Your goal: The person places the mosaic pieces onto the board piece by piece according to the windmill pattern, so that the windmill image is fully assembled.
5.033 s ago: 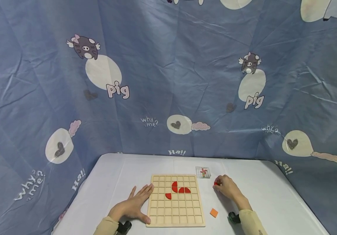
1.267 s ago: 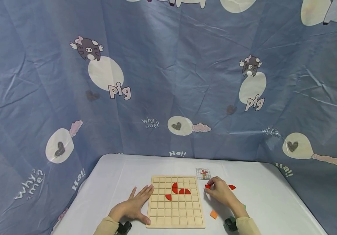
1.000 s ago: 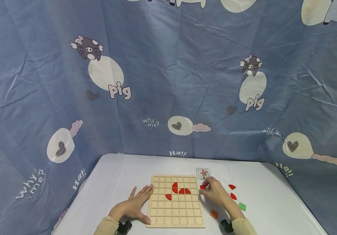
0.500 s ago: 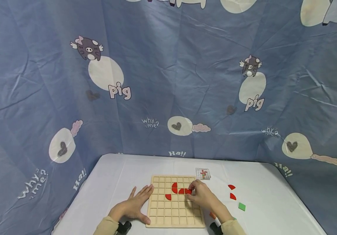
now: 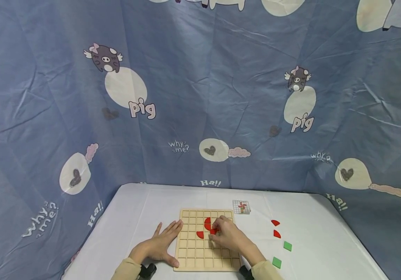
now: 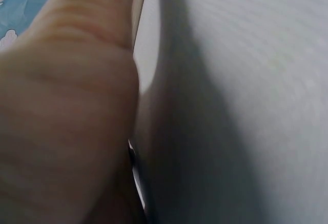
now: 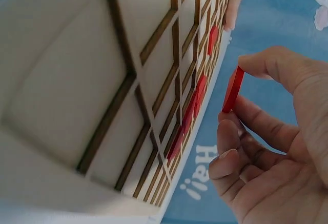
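Observation:
A pale wooden grid board (image 5: 193,254) lies on the white table. My left hand (image 5: 160,244) rests along its left edge, fingers spread, thumb at the near corner; the left wrist view is mostly filled by that hand (image 6: 66,106). Over the middle of the board, my right hand (image 5: 230,235) pinches a thin red tile (image 7: 233,89) between thumb and fingertips, the tile seen nearly edge-on from the wrist. Red quarter-round pieces sit in the grid: one piece (image 5: 200,235) alone, two stacked as a half round (image 5: 207,223), others partly hidden behind my right hand.
Beyond the board's far right corner lies a small pattern card (image 5: 241,207) with a printed pinwheel-like figure. To the right are two red quarter-round pieces (image 5: 277,234) and two green square tiles (image 5: 288,246). A blue printed curtain (image 5: 172,93) surrounds the table's far side.
My right hand has carried the red tile leftward from the table's right side to over the board. Loose red and green pieces are uncovered; the orange square is now hidden. The left hand stays put.

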Motion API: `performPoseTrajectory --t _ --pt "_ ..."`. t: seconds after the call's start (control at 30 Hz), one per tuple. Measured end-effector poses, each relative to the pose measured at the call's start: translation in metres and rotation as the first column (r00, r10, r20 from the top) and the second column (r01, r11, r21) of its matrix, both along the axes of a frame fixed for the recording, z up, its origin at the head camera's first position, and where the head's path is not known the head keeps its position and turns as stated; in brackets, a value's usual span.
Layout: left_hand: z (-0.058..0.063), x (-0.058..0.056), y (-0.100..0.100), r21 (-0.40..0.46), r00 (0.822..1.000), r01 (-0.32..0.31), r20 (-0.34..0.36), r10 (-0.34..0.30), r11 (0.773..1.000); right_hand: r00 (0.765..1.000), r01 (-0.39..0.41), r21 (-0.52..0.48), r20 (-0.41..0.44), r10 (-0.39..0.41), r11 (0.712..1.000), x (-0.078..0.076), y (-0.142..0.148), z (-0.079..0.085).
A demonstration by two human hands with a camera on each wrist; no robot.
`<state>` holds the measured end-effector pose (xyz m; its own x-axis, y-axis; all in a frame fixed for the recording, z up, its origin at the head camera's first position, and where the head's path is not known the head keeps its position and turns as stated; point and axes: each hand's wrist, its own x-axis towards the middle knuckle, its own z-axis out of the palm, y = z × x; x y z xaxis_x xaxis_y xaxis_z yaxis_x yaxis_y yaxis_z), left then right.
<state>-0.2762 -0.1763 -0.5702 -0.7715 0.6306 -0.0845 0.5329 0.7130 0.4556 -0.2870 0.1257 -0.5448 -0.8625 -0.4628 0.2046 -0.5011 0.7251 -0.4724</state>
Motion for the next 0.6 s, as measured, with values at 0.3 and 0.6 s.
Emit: performPoseTrajectory --t 0.3,0.6 --pt "0.000 0.001 0.001 -0.015 1.000 -0.004 0.006 0.004 1.000 0.999 0.003 0.046 0.042 -0.005 0.999 -0.001 -0.011 -0.008" --pt "0.001 -0.001 0.001 -0.002 1.000 0.005 0.005 -0.005 1.000 0.999 -0.002 0.093 0.036 -0.002 0.996 -0.003 -0.014 -0.011"
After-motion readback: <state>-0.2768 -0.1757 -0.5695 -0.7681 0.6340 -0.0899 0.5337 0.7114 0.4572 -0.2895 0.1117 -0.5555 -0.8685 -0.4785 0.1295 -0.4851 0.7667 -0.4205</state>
